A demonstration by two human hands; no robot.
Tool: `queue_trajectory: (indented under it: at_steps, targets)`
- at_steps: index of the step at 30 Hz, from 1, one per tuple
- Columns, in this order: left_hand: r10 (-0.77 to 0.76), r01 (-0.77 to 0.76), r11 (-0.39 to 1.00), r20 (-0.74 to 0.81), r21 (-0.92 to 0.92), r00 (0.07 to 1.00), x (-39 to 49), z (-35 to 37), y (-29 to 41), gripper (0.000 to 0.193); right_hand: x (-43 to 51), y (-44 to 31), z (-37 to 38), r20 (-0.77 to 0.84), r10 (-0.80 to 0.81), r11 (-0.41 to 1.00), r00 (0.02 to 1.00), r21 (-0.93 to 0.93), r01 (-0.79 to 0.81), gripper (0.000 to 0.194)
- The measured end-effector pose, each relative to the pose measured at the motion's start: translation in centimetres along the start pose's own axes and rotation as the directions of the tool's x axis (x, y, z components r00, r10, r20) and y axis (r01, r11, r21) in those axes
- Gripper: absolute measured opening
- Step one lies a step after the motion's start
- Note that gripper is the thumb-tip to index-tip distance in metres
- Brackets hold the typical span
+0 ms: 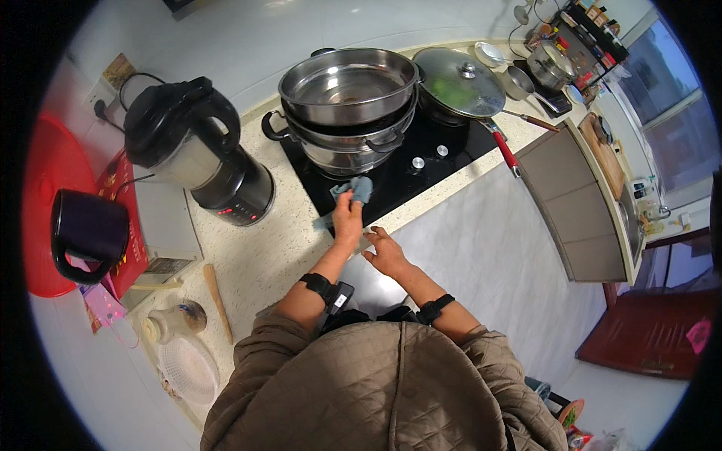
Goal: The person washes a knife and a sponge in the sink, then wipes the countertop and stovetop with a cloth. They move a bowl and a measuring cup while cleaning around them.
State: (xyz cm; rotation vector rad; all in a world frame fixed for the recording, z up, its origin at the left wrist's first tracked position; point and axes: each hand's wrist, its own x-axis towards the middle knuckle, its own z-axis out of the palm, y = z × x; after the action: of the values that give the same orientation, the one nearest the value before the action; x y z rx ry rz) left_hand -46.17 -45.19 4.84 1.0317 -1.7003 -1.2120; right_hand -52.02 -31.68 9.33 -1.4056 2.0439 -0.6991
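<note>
My left hand [346, 219] grips a blue-grey cloth [361, 189] against the front left part of a black glass cooktop [389, 194]. Part of the cloth also shows left of the hand, by the cooktop's corner. My right hand [387, 251] holds nothing; its fingers are apart near the counter's front edge, just right of the left hand. Right behind the cloth stands a stacked steel steamer pot [344, 155] with a wide steel pan [350, 84] on top. To its right, a frying pan under a glass lid [462, 82] has something green inside.
Left of the cooktop stands a blender [197, 152] with a lit panel. A rolling pin [218, 301], a jar [175, 322] and a white plastic basket [189, 369] lie nearer me. The red pan handle [506, 152] juts past the counter edge. A dark mug [90, 234] is far left.
</note>
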Motion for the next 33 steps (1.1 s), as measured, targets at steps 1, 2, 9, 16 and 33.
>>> queue_trajectory:
  at_steps: [1, 2, 9, 16, 33]
  targets:
    - [0.099, -0.1, 0.995, 0.055, 0.012, 0.994, -0.2, 1.2, 0.0, 0.027, -0.2, 0.5, -0.3, 0.02, 0.029, 1.0, 0.999, 0.002, -0.029, 0.05]
    - [0.082, -0.093, 0.993, 0.146, 0.073, 0.986, -0.2, 2.0, -0.3, 0.029, -0.4, 1.0, -0.5, -0.006, 0.037, 0.999, 0.999, -0.025, -0.037, 0.048]
    - [0.218, -0.423, 0.832, 0.489, 0.36, 0.845, 0.3, 6.2, -4.5, 0.046, -2.9, 6.2, -2.6, -0.004, 0.127, 0.992, 0.992, 0.026, -0.127, 0.036]
    - [0.01, -0.052, 0.978, 0.206, 0.2, 0.978, 4.7, 12.6, -3.3, 0.048, -5.4, 11.0, -3.5, 0.01, 0.138, 0.99, 0.99, 0.026, -0.138, 0.035]
    - [-0.174, 0.431, 0.828, 0.569, -0.357, 0.804, -6.5, 19.8, 3.8, 0.028, -8.5, 17.2, -5.7, 0.025, 0.356, 0.933, 0.934, 0.053, -0.356, 0.031]
